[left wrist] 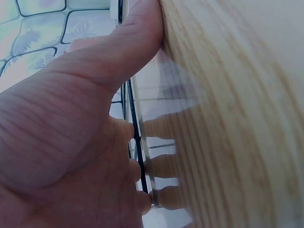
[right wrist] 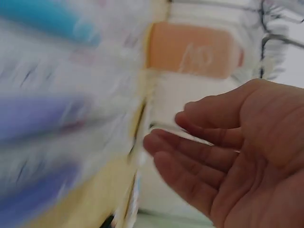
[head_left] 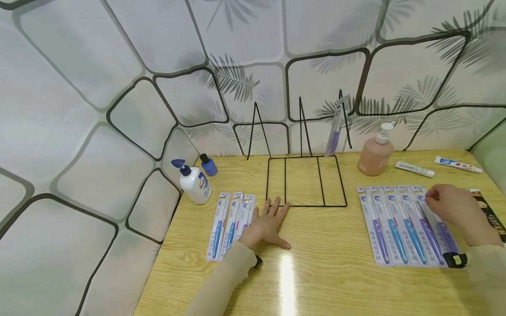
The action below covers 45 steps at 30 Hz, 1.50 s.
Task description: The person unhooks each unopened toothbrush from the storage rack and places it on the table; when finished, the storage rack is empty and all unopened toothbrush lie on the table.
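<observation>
My left hand [head_left: 265,226] lies spread on the table, fingertips at the front wire of a black wire rack [head_left: 304,206]. In the left wrist view, the thumb [left wrist: 137,33] rests against the wood. Beside that hand lie three packaged toothbrushes [head_left: 218,226], the rightmost partly hidden by it. My right hand [head_left: 454,208] hovers by the upper end of a row of several packaged toothbrushes [head_left: 393,228]. Its fingers [right wrist: 190,175] are loosely bent, with nothing visible between them and the thumb. One packaged toothbrush [head_left: 335,131] leans upright in the rack's right side.
A white pump bottle [head_left: 196,186] and a small blue bottle [head_left: 208,166] stand at the left. Behind the toothbrush row are a pink pump bottle [head_left: 374,156] and two toothpaste tubes [head_left: 415,169]. A black package [head_left: 490,215] lies partly behind the right arm. Patterned walls border the table.
</observation>
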Tool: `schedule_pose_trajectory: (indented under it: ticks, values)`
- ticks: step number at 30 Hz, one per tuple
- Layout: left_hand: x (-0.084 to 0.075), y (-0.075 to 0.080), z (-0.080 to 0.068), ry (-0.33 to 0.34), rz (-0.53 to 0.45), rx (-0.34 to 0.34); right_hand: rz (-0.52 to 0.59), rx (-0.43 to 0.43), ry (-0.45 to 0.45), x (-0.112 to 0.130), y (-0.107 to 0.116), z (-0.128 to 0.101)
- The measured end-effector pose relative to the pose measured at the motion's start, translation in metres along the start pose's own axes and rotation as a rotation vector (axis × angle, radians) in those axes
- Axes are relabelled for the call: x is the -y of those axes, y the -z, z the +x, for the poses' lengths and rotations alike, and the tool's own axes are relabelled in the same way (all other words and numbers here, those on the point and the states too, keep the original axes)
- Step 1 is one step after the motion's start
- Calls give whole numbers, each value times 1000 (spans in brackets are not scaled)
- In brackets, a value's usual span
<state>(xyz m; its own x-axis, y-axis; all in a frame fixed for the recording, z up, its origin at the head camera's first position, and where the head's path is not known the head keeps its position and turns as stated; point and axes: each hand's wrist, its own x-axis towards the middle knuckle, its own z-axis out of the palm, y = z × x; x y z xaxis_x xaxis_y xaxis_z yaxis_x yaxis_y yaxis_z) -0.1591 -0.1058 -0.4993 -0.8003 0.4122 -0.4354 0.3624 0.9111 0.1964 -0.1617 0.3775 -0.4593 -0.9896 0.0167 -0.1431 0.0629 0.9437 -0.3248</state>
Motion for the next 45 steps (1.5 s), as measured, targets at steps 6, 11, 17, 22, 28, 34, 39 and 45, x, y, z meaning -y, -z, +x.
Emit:
schedule_pose_trajectory:
  ticks: [6, 11, 17, 22, 28, 34, 39, 45]
  values:
    - [0, 0, 0, 4, -6, 3, 126, -115, 205, 56, -2, 14]
    - [3, -5, 7, -4, -23, 2, 263, -222, 363, 101, -11, 24]
    - [2, -4, 4, 1, -26, 2, 486, -261, 457, 140, -10, 52]
    - [1, -4, 3, -2, 1, -5, 565, -300, 454, 159, -4, 81]
    - [0, -3, 2, 2, -1, 4, 532, -330, 432, 177, 2, 107]
    - [0, -1, 0, 11, -4, 13, 591, -369, 493, 189, 4, 117]
    - [1, -2, 0, 7, -5, 10, 608, -438, 483, 191, 0, 118]
    - [2, -3, 1, 4, 1, 3, 613, -541, 459, 186, 1, 110]
